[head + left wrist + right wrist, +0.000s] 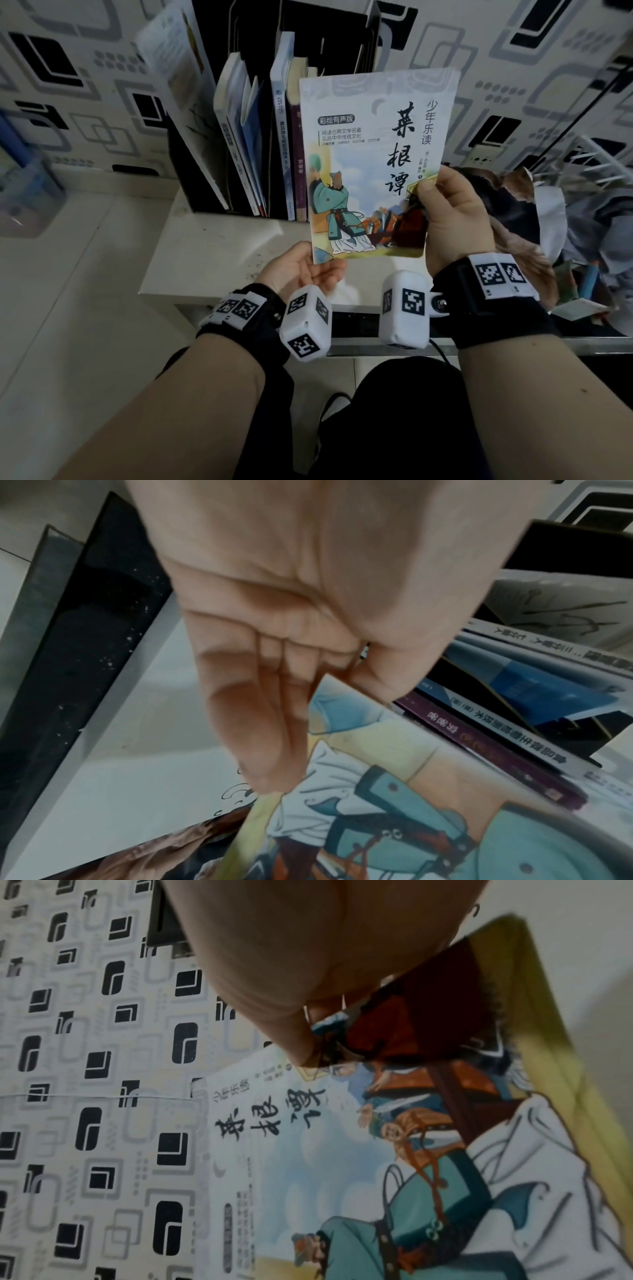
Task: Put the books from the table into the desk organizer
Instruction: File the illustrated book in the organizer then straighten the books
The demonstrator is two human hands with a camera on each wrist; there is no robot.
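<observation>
**Book held upright before the organizer**

Organizer (239, 144) stands on the table (212, 260) against the wall, already packed with upright books, probably why the illustrated book (373, 164) hovers cover-out in front. The right hand (452, 219) pinches its right edge, thumb on the cover; the left hand (305, 270) cradles its bottom corner on relaxed, straight fingers.

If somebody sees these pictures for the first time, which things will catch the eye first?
First, the illustrated book, held upright in mid-frame: the right hand pinches its right edge, the left hand supports its lower left corner. Behind it stands the black desk organizer, already holding several upright books.
</observation>
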